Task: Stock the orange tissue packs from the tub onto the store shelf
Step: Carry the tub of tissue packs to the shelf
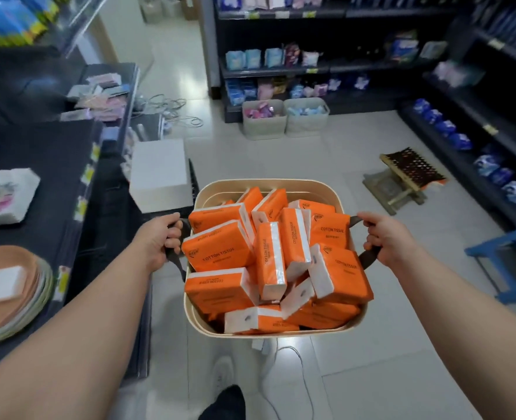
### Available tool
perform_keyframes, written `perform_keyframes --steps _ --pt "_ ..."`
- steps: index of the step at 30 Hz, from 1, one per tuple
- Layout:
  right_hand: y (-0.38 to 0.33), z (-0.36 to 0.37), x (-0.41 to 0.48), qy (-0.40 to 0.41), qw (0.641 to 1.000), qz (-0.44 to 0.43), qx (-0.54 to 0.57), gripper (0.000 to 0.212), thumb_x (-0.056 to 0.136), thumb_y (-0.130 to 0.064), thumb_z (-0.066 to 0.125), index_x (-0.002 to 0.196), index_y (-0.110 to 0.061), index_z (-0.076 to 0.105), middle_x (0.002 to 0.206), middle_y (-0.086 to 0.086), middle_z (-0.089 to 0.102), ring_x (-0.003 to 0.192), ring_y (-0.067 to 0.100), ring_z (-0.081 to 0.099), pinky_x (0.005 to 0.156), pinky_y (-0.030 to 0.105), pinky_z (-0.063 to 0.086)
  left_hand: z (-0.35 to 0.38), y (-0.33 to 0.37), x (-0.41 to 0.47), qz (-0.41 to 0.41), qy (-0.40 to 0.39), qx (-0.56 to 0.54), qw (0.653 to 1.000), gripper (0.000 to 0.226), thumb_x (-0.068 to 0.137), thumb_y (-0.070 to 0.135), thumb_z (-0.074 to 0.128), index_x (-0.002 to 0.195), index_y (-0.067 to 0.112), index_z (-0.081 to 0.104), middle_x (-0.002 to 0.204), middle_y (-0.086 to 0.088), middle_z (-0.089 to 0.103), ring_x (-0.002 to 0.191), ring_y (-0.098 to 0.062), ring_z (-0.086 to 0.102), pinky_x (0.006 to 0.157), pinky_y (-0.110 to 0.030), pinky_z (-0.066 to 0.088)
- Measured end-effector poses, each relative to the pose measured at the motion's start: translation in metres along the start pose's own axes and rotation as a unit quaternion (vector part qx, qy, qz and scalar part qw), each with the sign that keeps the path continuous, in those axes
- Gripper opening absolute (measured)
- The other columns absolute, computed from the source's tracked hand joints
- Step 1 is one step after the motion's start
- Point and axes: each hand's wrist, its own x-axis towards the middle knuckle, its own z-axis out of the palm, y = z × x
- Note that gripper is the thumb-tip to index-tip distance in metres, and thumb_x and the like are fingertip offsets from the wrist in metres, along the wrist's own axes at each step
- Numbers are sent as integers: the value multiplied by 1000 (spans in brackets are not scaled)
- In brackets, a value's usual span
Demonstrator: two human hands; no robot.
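- Tub (268,184) is hanging over the tiled floor between the person's arms, with the orange tissue packs (220,251) heaped loosely inside and rising above its rim.
- Left hand (159,237) is curling round the dark left handle (176,268), and the right hand (384,237) is gripping the dark right handle (370,256). The two hands are sitting well apart, one on each side of the tub.
- Carrying seems to be the step in hand, since every pack is lying in the tub and none is going onto a shelf yet.
- Dark shelf (53,165) is running along the person's left, just beside the tub, and more shelving (371,68) is standing ahead. I cannot tell which one is meant for the packs.
- Next move is probably calling for setting the tub down level near the chosen shelf, so the heap is not spilling and a hand is coming free to lift packs.
- White cable (290,368) is lying on the floor under the tub near the feet, so it may be worth stepping carefully.
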Motion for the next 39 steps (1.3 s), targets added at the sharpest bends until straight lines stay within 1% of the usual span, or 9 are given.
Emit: perform_keyframes --steps 4,7,11,16,19,28,33,36,39 --pt "-10 6 13 33 999 6 35 21 83 -20 66 69 -13 51 54 -3 30 42 10 24 44 25 28 14 36 33 3 -35 44 998 34 97 28 41 65 18 45 36 12 29 29 -5 21 35 -18 27" --pt "-18 11 21 56 996 1 63 20 83 -20 66 70 -12 53 56 -2 32 44 10 25 45 25 29 28 65 59 16 -65 77 995 34 98 28 42 65 18 45 36 11 29 29 -5 22 37 -19 27" --pt "-33 14 33 86 993 5 84 18 84 -21 65 73 -11 54 56 -2 33 46 10 25 47 25 29 53 99 88 22 -87 108 990 33 97 28 42 65 19 45 38 12 29 31 -6 22 45 -23 25" --pt "-56 11 62 115 988 13 100 18 84 -21 66 74 -11 55 56 -2 34 45 11 26 46 25 30 98 132 115 21 -105 137 985 34 97 26 42 65 19 44 37 11 28 31 -5 22 36 -19 27" --pt "-73 5 86 126 986 19 109 17 84 -20 66 73 -11 55 56 -2 33 45 11 25 46 26 29 130 146 136 22 -118 161 980 34 97 26 42 64 19 43 35 11 27 29 -5 21 40 -20 27" --pt "-151 -34 202 135 984 26 117 20 85 -19 65 71 -11 52 57 -2 33 45 10 25 46 25 28 265 187 220 17 -123 170 978 33 97 26 41 65 19 43 38 11 30 30 -5 23 37 -20 28" --pt "-210 -62 274 133 985 24 109 18 86 -18 63 73 -12 52 57 -2 35 47 10 26 48 25 29 356 216 259 16 -123 171 977 35 98 26 39 65 18 42 36 11 29 29 -5 23 46 -22 26" --pt "-246 -75 313 138 984 11 113 16 85 -20 64 75 -13 54 58 -3 38 46 10 27 46 25 28 404 234 281 14 -129 169 977 35 98 26 38 64 19 41 34 11 27 28 -4 22 46 -22 25" --pt "-283 -83 348 146 983 9 115 14 84 -20 65 77 -13 54 58 -3 42 43 9 34 45 24 30 446 254 307 11 -133 165 977 35 99 27 38 65 19 41 33 10 27 27 -4 22 46 -21 25"
